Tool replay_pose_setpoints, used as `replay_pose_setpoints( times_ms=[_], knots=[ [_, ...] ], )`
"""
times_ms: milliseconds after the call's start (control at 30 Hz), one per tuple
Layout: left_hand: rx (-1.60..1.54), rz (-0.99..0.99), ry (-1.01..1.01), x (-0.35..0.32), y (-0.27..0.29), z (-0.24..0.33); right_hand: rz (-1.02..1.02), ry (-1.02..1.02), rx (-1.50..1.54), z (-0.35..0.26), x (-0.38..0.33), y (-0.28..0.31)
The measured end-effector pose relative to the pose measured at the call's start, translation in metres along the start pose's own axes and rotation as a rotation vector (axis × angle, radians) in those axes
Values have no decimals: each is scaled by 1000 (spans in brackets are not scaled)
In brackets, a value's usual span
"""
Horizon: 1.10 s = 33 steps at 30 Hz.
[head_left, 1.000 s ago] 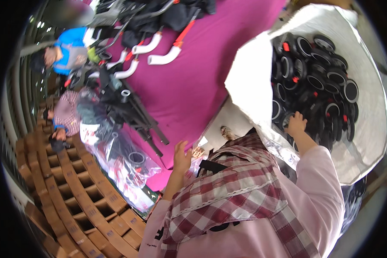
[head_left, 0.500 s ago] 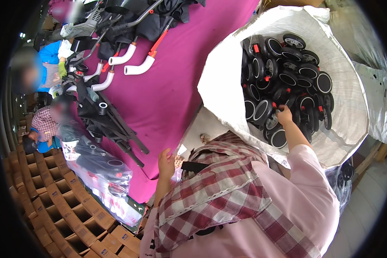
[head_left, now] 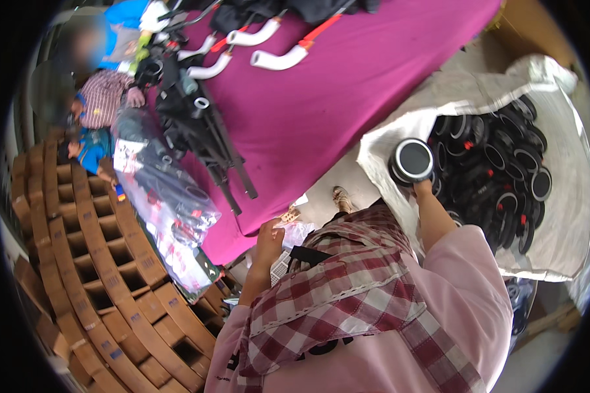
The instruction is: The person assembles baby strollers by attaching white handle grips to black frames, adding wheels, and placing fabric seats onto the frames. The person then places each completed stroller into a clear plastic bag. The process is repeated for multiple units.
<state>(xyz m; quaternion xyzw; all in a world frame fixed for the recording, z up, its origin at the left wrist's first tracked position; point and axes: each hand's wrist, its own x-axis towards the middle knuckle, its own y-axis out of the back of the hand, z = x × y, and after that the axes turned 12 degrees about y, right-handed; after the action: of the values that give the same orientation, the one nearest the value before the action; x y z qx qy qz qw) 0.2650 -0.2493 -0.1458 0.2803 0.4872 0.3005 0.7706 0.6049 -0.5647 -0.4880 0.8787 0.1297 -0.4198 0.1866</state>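
Observation:
My right hand point(head_left: 423, 188) grips a black wheel point(head_left: 413, 160) with a pale ring on its face, from below. It is held up over the left rim of a large white woven sack point(head_left: 550, 259). Inside the sack lie several more black wheels point(head_left: 495, 157), some with small red parts. My left hand point(head_left: 269, 241) hovers beside the near edge of the magenta-covered table point(head_left: 295, 124), fingers loosely bent and apart, holding nothing.
Folded black frames point(head_left: 200, 141) and white curved tubes point(head_left: 278, 59) lie on the table. Plastic-wrapped parts point(head_left: 167, 196) rest at its left end. Rows of open cardboard boxes point(head_left: 92, 262) stand at left. Several people point(head_left: 105, 98) are at the far left. A cardboard box point(head_left: 541, 33) is at far right.
My right hand has lifted a wheel out of the pile to the sack's left rim. The view has turned, so the sack appears further right and lower. My left hand stays near the table edge.

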Motion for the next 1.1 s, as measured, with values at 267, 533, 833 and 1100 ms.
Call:
replay_pose_setpoints(
  times_ms=[267,533,833,1100],
  knots=[
    [44,156,42,-31,-3,-76,509,35,-535,-118,-77,67],
    [53,112,91,-45,-4,-112,417,-116,213,37,60,69],
    [106,0,111,-10,-22,-77,222,-37,38,-17,-4,72],
    [-92,-13,-174,57,-17,-80,300,300,-446,-135,-102,112]
  ],
)
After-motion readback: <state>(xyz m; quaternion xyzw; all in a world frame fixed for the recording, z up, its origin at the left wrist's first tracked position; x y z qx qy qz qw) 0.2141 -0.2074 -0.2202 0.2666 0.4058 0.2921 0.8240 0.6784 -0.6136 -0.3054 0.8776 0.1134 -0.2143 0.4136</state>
